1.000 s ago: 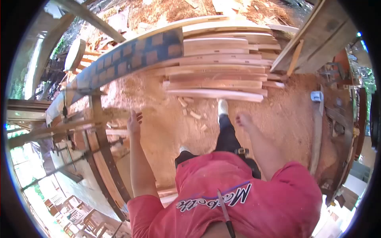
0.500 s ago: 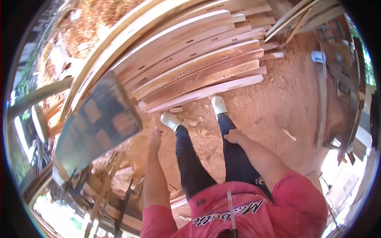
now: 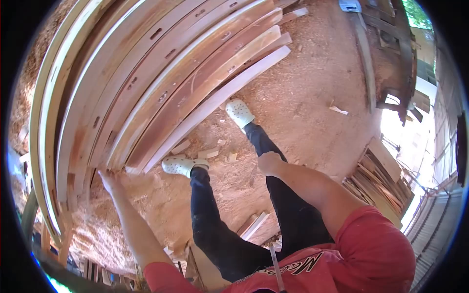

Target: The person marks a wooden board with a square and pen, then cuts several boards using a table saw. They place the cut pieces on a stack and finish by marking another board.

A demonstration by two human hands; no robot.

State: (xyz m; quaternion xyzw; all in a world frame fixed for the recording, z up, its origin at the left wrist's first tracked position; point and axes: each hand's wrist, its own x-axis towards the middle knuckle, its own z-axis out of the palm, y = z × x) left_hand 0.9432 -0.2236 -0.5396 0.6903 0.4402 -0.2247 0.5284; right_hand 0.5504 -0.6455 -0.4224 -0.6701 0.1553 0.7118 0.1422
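Observation:
My left hand [image 3: 111, 183] reaches out with its fingers stretched and nothing seen in it. Its fingertips overlap the near ends of the stacked wooden planks [image 3: 146, 105] in this view. The planks lie side by side, several with short dark slots cut into their faces. My right hand [image 3: 269, 163] is closed in a fist in front of my right leg, with nothing showing in it. Closest to my feet lies a pale plank [image 3: 220, 105] at the edge of the stack. My white clogs [image 3: 239, 113] stand beside it on the dusty ground.
Small wood offcuts [image 3: 208, 153] lie by my feet, and a pale scrap [image 3: 338, 111] sits farther right. A long board [image 3: 365, 63] lies at the upper right near a blue-white object [image 3: 350, 6]. Thin wood strips [image 3: 378, 183] are piled on the right, beside corrugated sheeting [image 3: 435, 244].
My view has turned, so the planks now sit farther left and closer. My left hand has moved left to the plank ends. The dark blurred panel at left is out of view.

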